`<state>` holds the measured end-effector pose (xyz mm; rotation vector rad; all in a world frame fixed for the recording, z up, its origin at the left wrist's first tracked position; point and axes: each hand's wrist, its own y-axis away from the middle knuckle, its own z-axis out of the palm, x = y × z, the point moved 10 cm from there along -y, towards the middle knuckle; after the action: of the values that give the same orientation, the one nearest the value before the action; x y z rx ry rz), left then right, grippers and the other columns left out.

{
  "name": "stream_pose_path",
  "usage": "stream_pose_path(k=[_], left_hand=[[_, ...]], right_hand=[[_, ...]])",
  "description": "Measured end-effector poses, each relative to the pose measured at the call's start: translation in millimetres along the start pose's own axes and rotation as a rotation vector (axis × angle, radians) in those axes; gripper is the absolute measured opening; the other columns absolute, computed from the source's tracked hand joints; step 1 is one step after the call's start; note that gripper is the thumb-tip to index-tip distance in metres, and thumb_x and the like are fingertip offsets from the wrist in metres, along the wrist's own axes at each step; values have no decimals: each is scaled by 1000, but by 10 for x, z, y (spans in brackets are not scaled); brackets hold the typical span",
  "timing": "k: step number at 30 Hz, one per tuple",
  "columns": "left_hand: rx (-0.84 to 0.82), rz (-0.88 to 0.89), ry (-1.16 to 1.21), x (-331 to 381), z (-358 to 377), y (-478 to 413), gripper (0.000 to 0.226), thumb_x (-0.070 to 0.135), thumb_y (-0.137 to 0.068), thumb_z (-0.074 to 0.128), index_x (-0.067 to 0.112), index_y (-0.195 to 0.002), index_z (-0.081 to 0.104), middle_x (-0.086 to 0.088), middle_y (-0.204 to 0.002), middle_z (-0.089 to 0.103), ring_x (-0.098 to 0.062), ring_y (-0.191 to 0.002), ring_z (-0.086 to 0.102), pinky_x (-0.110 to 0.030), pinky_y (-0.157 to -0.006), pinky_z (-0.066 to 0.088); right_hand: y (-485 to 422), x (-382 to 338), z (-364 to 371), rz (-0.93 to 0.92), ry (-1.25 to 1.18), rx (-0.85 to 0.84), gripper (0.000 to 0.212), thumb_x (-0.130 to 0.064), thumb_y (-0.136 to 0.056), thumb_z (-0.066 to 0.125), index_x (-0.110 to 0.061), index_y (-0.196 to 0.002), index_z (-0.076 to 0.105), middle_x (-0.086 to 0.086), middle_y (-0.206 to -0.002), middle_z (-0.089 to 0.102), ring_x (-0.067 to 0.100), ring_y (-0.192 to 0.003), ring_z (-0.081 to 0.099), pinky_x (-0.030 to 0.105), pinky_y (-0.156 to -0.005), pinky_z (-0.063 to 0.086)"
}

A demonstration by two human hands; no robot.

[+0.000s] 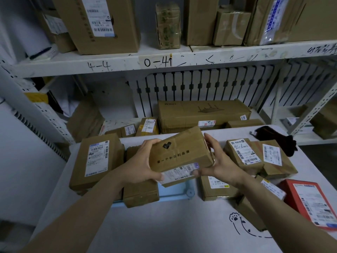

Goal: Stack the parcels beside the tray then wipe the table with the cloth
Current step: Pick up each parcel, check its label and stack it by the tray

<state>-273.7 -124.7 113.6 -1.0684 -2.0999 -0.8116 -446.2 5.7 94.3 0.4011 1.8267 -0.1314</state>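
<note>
- Brown cardboard parcel [179, 152] is being held tilted off the worktop [164, 225], above the light blue tray [175, 197].
- Its left end is being grasped by the left grip [144, 161], fingers wrapped round it.
- Its right end is being clasped by the right grip [217, 157], thumb under the near edge.
- A large parcel [96, 161] is lying at the left, labelled parcels [242, 154] and a red parcel [308, 201] at the right.
- A dark cloth [273, 137] is lying at the worktop's far right.
</note>
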Motion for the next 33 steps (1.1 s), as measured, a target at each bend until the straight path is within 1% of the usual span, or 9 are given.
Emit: stream_pose_path(k=[2,4,8,11,16,20,28,31,33], left_hand=[[-30,-8,38,-16,22,9,103,23,-64,90,41,-139,20,13,-138,31,-9,-130,36,-38,-109,41],[-35,-21,48,-41,30,11,104,22,-66,89,42,-140,20,12,-140,31,-10,-132,35,-37,-110,40],[16,-46,-1,-96,14,7,109,24,-67,88,41,-147,15,11,-146,23,-13,-137,26,-41,-116,31],[57,-35,19,-75,-11,1,117,29,-66,89,41,-151,9,13,-155,15,-12,-143,18,-43,-118,27],[103,49,51,89,-54,-46,125,37,-60,92,47,-151,6,20,-159,9,-8,-147,11,-44,-120,23],[123,95,19,193,-80,-61,125,37,-61,92,52,-149,4,23,-160,4,-7,-148,6,-46,-120,19],[124,159,-153,375,-36,-63,125,33,-63,90,41,-152,3,23,-154,10,-3,-142,12,-32,-115,22],[121,175,-205,410,-18,-74,122,33,-64,88,37,-153,5,21,-151,11,-7,-141,17,-33,-114,28],[118,170,-197,410,-16,-86,115,31,-64,87,33,-152,13,19,-145,18,-9,-137,25,-37,-114,35]], right_hand=[[0,-3,5,-2,-27,-28,118,-6,-64,92,-32,-153,19,-7,-144,41,-2,-123,48,11,-88,50],[-10,-22,-19,-14,-23,-24,114,-3,-63,92,-29,-152,25,-2,-141,45,-5,-116,53,10,-84,50],[-37,-101,-74,-50,26,49,110,-6,-58,95,-29,-146,33,-6,-138,41,1,-123,48,13,-93,50],[-61,-230,-61,-109,113,87,109,-16,-56,98,-30,-144,36,-12,-133,40,-4,-123,44,18,-102,46],[-101,-397,-1,-187,331,103,115,-40,-52,94,-32,-149,31,-16,-131,37,2,-126,40,33,-109,42],[-101,-501,57,-234,462,115,117,-37,-54,90,-31,-151,26,-17,-130,32,9,-127,35,37,-111,37],[-90,-575,132,-274,539,102,119,-35,-57,89,-34,-153,18,-12,-135,32,10,-125,30,35,-108,35],[-78,-605,171,-292,551,89,120,-33,-57,87,-34,-154,17,-11,-136,33,12,-124,31,38,-107,37],[-81,-605,179,-292,522,81,121,-34,-57,87,-35,-154,15,-11,-136,33,12,-125,32,40,-108,38]])
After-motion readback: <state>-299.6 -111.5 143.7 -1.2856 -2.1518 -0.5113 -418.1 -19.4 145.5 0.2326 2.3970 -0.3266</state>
